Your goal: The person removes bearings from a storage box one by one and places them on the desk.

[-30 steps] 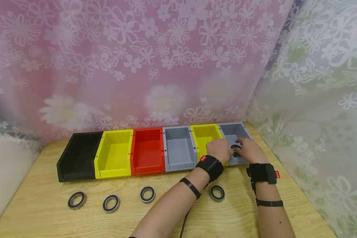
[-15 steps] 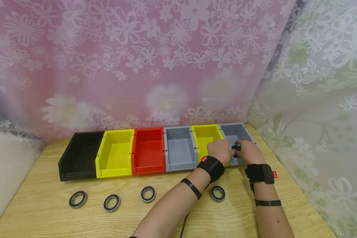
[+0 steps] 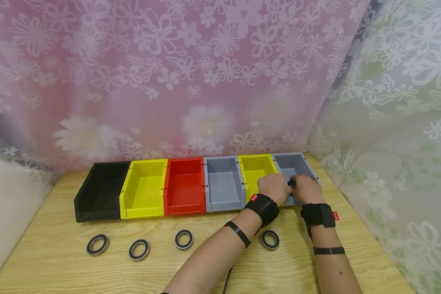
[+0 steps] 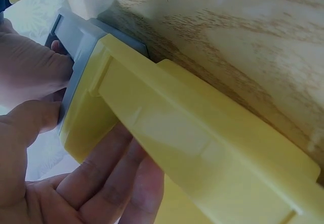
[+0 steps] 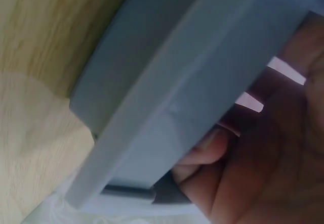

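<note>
In the head view, my right hand [image 3: 306,188] reaches into the grey bin at the right end and pinches a black-sealed ball bearing [image 3: 292,184], mostly covered by the fingers. The right wrist view shows curled fingers and thumb behind the front wall of that grey bin [image 5: 167,113]; the bearing cannot be made out there. My left hand [image 3: 273,187] is at the wall between this bin and the neighbouring yellow bin [image 3: 255,164]. In the left wrist view its fingers [image 4: 109,176] are inside the yellow bin, with the thumb by the grey rim, gripping the divider.
Leftward stand another grey bin [image 3: 222,179], a red bin [image 3: 185,183], a yellow bin [image 3: 145,188] and a black bin [image 3: 103,190]. Several bearings lie before the row, including one bearing [image 3: 270,239] below the left wrist. A cable [image 3: 228,279] runs under the left forearm.
The bearing in my right hand has turned from a visible ring to a narrower, more edge-on look. My right hand has shifted slightly left; my left hand stays by the divider.
</note>
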Demonstrator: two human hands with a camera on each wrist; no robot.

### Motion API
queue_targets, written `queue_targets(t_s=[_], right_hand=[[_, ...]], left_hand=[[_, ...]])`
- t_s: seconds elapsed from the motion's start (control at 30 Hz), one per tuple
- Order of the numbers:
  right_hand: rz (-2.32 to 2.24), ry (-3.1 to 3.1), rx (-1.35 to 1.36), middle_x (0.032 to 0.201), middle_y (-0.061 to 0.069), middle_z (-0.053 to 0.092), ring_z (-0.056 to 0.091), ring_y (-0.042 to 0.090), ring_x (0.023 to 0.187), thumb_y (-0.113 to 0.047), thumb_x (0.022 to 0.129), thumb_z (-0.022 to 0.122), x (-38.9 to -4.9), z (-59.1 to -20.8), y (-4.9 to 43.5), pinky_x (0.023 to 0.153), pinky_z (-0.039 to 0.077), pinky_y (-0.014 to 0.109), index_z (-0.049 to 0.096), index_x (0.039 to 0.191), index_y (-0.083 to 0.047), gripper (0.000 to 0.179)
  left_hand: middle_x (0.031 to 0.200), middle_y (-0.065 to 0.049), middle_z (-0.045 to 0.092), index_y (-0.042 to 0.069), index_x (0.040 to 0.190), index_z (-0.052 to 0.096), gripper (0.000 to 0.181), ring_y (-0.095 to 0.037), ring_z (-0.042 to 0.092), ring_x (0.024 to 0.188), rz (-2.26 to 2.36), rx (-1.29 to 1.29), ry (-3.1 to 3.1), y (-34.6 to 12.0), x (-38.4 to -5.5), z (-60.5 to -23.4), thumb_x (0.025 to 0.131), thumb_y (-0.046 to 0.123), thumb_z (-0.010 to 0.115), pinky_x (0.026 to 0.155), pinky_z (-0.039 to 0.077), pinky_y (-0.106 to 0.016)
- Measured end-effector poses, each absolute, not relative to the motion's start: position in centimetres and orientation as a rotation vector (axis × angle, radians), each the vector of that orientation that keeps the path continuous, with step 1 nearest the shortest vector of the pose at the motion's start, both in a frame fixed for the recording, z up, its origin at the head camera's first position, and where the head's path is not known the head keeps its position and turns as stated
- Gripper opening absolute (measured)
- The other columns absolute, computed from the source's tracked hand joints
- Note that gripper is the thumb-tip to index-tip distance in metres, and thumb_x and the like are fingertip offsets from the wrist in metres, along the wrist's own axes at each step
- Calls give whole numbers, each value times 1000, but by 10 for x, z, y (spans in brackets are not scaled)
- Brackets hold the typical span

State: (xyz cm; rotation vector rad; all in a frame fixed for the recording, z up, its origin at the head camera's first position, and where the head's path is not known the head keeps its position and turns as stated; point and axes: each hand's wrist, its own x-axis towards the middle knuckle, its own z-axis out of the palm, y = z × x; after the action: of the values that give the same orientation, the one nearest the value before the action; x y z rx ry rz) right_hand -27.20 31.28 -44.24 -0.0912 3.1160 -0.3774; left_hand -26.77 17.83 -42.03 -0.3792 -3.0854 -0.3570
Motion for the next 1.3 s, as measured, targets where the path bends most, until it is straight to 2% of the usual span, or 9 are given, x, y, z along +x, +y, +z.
queue_targets(t_s=[0.23,0.53,0.6,0.77,0.93,1.03,1.17,1.3], right_hand=[[-347,3143,-14,105,26,67,66,45,89,-8,95,66,-271,-444,309,74,53,63,73,121,-1,28],[-332,3158,33,87,23,64,63,40,75,-3,97,58,-271,-442,305,67,50,57,72,99,0,14],[-345,3149,28,90,25,64,64,41,78,-3,98,57,-271,-441,304,70,51,57,71,101,2,15],[-386,3123,-14,108,29,66,65,46,93,-6,99,58,-272,-441,305,81,52,61,69,121,3,26],[-370,3112,-74,109,29,65,64,45,93,-8,98,61,-274,-443,308,79,52,60,67,123,3,28],[-394,3119,-107,110,32,62,63,48,94,-10,97,65,-275,-443,312,80,51,61,64,124,7,32],[-564,3101,-116,120,39,53,57,52,103,-10,96,67,-273,-440,318,85,49,61,55,130,13,43],[-710,3069,-135,124,39,46,55,50,103,-7,97,65,-270,-433,325,82,48,57,48,136,13,47]], left_hand=[[56,3,53,19,71,69,43,-15,51,49,-363,-383,-3075,178,-267,-421,96,54,68,45,39,-30],[53,3,49,20,63,65,49,-14,50,47,-327,-391,-3035,177,-266,-419,95,57,67,43,37,-28],[53,3,49,19,64,65,49,-14,50,47,-331,-388,-3032,177,-266,-419,95,57,67,43,37,-29],[55,3,52,19,72,70,44,-15,50,47,-347,-385,-3042,177,-269,-420,96,56,67,43,38,-29],[58,3,54,19,78,73,41,-15,52,49,-357,-383,-3037,176,-269,-421,95,56,68,45,39,-30],[57,3,54,19,76,72,42,-15,52,49,-344,-383,-3034,176,-268,-421,95,56,68,44,39,-30],[55,3,50,21,68,66,46,-14,51,47,-319,-396,-3051,175,-266,-421,95,58,67,44,38,-29],[51,4,43,21,62,60,50,-13,49,46,-317,-413,-3074,176,-266,-421,96,57,66,44,37,-28]])
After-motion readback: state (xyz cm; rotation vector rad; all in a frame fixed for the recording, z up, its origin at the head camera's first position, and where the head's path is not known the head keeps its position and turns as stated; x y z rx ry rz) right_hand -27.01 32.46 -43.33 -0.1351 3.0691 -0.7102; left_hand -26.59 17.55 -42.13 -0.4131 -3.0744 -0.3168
